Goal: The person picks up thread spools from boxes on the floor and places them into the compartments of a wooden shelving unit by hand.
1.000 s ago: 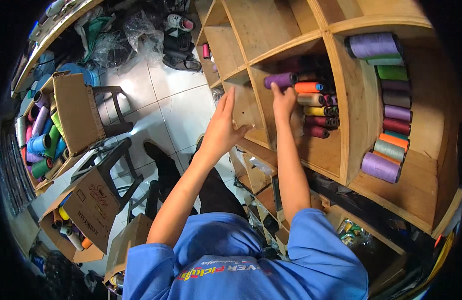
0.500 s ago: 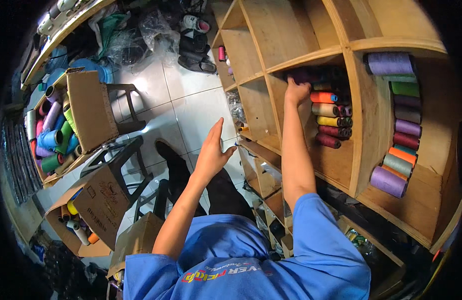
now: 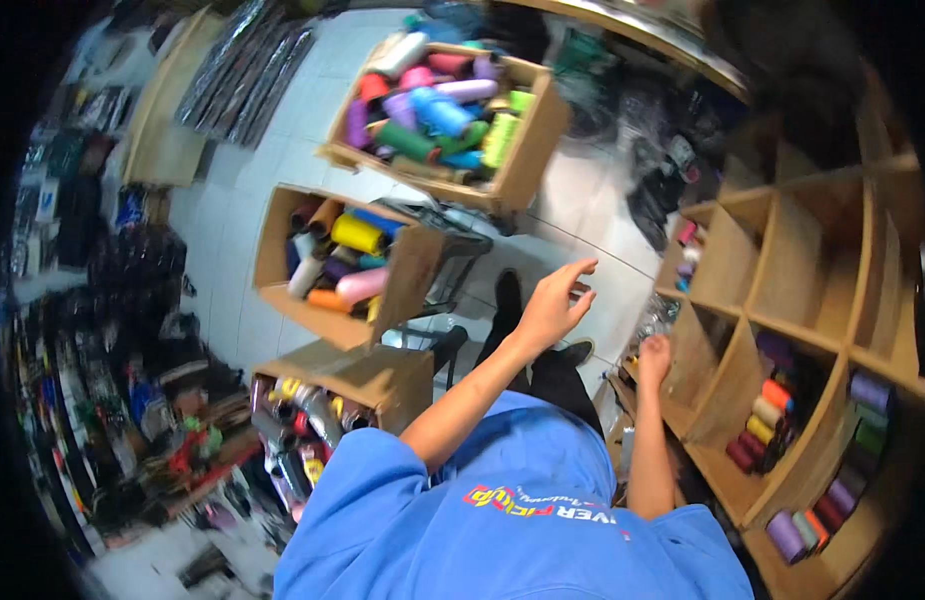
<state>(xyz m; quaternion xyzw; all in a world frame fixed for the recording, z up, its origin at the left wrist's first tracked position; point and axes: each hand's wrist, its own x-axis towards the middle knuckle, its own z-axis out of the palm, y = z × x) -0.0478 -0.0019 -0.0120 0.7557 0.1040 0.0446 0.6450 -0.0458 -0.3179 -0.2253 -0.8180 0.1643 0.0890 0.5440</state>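
My left hand [image 3: 557,308] is in mid-air over the floor in front of my legs. Its fingers are stretched out, the thumb apart from them, and it holds nothing. Near the edge of the wooden shelf [image 3: 752,308] is my right hand [image 3: 654,360], its fingers curled in, somewhat blurred, with no object showing in it. A column of thread cones [image 3: 761,430] in orange, tan, yellow and dark red fills part of one compartment. Further right, a purple thread cone [image 3: 785,535] lies in front of a row in mixed colours.
To the left, an upper cardboard box [image 3: 527,150] and a middle cardboard box [image 3: 407,275] hold coloured thread cones. A lower box [image 3: 402,385] stands by wrapped cones [image 3: 302,430]. Dark stool legs [image 3: 452,270] show beside my legs. Plastic bags and shoes lie by the shelf's far end.
My right hand has come out of the shelf compartment and back toward my body. The view has turned left, bringing the boxes further into sight. My left hand stays open.
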